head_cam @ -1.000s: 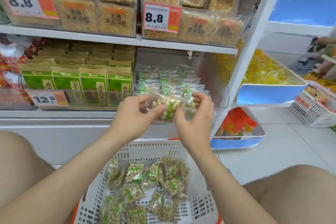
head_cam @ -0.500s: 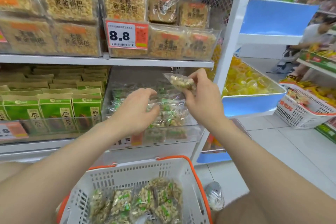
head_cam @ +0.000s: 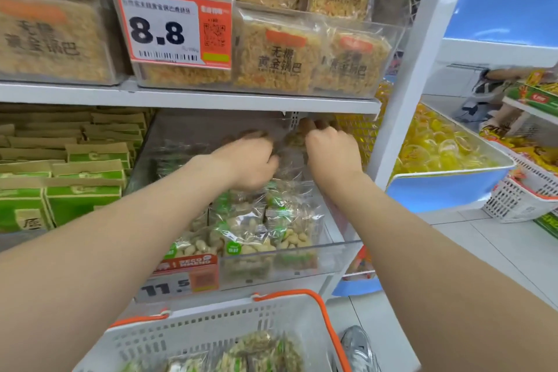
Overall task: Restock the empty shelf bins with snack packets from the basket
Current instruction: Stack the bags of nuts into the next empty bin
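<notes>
Both my hands reach deep into the clear shelf bin on the middle shelf. My right hand grips a clear snack packet of peanuts at the back of the bin, just under the upper shelf. My left hand is right beside it, fingers curled down onto the same blurred packet. Several green-labelled peanut packets stand in the front half of the bin. Below, the white basket with an orange handle holds more of these packets.
Green boxed snacks fill the bin to the left. Rice-crust packs and an 8.8 price tag sit on the shelf above. A white upright borders the right side, with a blue tub of yellow jellies beyond. Another person is far right.
My right hand carried its packet from above the bin's front down to the back of the bin. My left hand pushed further in too. The view moved closer to the shelf.
</notes>
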